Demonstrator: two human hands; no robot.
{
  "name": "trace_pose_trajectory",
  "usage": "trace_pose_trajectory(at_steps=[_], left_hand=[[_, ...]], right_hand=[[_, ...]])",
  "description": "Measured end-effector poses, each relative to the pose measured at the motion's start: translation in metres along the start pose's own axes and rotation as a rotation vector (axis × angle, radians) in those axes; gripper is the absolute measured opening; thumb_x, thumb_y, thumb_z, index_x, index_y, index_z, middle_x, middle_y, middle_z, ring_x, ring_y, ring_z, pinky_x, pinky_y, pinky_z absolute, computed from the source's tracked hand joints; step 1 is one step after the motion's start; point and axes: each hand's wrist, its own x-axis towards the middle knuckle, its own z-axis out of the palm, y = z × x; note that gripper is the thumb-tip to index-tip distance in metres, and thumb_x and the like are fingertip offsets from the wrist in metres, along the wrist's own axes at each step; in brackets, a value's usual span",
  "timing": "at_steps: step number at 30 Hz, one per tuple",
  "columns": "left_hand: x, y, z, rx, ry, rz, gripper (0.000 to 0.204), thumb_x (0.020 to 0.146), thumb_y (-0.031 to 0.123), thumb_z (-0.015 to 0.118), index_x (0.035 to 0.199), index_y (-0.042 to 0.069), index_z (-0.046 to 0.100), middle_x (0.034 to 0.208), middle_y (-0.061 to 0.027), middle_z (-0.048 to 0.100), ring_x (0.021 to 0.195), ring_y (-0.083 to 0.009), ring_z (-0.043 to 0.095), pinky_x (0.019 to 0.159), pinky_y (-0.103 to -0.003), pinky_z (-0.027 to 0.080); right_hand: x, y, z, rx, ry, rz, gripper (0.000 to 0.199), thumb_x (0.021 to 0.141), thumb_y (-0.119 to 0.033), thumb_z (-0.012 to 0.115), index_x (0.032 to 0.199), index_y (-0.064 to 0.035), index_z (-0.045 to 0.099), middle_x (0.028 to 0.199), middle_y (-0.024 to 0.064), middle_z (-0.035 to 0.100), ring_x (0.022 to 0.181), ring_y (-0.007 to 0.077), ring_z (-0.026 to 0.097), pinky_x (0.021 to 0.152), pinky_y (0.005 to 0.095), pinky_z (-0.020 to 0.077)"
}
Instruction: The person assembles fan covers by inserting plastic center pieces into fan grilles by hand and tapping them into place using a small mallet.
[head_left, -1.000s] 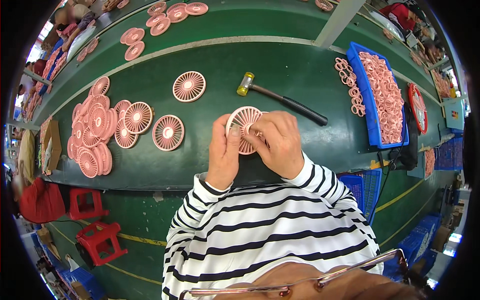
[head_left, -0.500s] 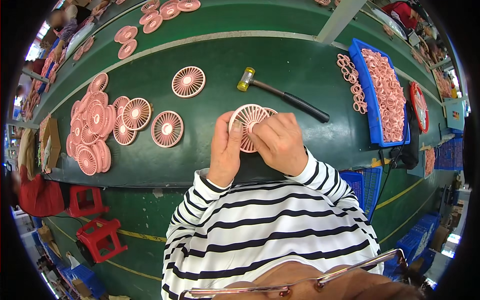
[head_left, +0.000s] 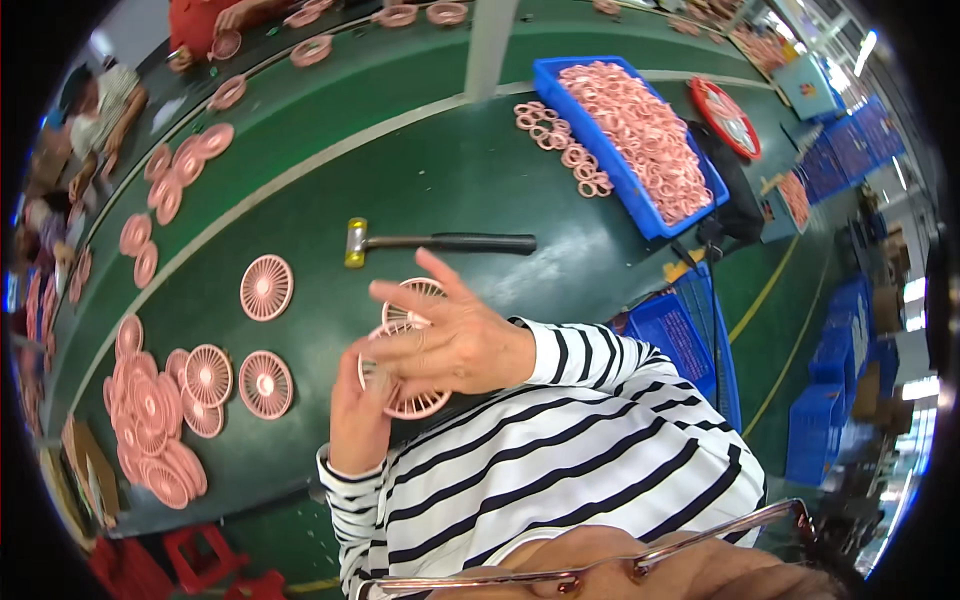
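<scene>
Close in front of my body, my left hand (head_left: 360, 412) grips a round pink fan grille (head_left: 418, 401) by its left side. Across its face lies my right hand (head_left: 458, 345), fingers stretched out and apart, hiding much of the grille. Another pink grille (head_left: 416, 292) shows partly behind my right fingers. Farther off on the green table lies a mallet with a yellow head (head_left: 356, 243) and a black handle (head_left: 485, 243). Two single grilles, one farther (head_left: 266, 287) and one nearer (head_left: 265, 384), rest left of my hands.
At the left a heap of pink grilles (head_left: 150, 415) covers the table. A blue bin (head_left: 640, 205) full of small pink rings stands at the far right, with loose rings (head_left: 565, 150) beside it. Behind it sits a red tray (head_left: 725, 118). Other people work across the belt.
The view has swung to the right, so the table things appear shifted and turned. My right hand has gone from a pinch at the grille's middle to spread fingers across it.
</scene>
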Motion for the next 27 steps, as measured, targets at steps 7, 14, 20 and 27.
trace_pose_trajectory(at_steps=[7, 14, 20, 27], left_hand=[[0.002, -0.004, 0.004, 0.438, 0.102, 0.206, 0.042, 0.096, 0.012, 0.058, 0.132, -0.004, 0.043, 0.116, -0.0124, 0.061, 0.104, -0.018, 0.061, 0.092, -0.031, 0.048], [0.022, -0.02, -0.016, 1.375, 0.303, 0.652, 0.035, 0.094, 0.004, 0.05, 0.128, 0.002, 0.056, 0.122, -0.0147, 0.063, 0.105, -0.0368, 0.061, 0.087, -0.04, 0.048], [0.014, -0.028, -0.027, 1.444, 0.327, 0.478, 0.059, 0.086, 0.028, 0.068, 0.138, 0.01, 0.046, 0.151, -0.0221, 0.031, 0.141, -0.0459, 0.024, 0.112, -0.059, 0.019], [0.0, -0.001, -0.104, 1.734, 0.821, 0.15, 0.087, 0.075, 0.048, 0.075, 0.144, 0.01, 0.038, 0.148, -0.0291, 0.032, 0.14, -0.0454, 0.025, 0.111, -0.065, 0.015]], right_hand=[[-0.02, 0.021, -0.017, 0.391, -0.09, 0.286, 0.031, 0.092, -0.024, 0.065, 0.119, -0.0084, 0.065, 0.127, 0.0164, 0.06, 0.118, 0.0322, 0.058, 0.097, 0.0384, 0.0481], [-0.11, 0.141, -0.082, -0.901, 0.152, 1.115, 0.031, 0.086, -0.031, 0.066, 0.102, -0.0061, 0.057, 0.097, 0.0209, 0.06, 0.081, 0.0404, 0.064, 0.062, 0.0496, 0.0537], [-0.139, 0.154, -0.097, -0.239, 0.228, 0.993, 0.024, 0.093, -0.023, 0.062, 0.085, -0.0004, 0.062, 0.069, 0.0142, 0.062, 0.066, 0.0253, 0.062, 0.062, 0.0373, 0.0469], [-0.125, 0.152, -0.088, -0.74, 0.14, 0.781, 0.025, 0.092, -0.027, 0.061, 0.089, -0.0025, 0.057, 0.081, 0.0191, 0.062, 0.081, 0.0406, 0.06, 0.069, 0.0484, 0.0484]])
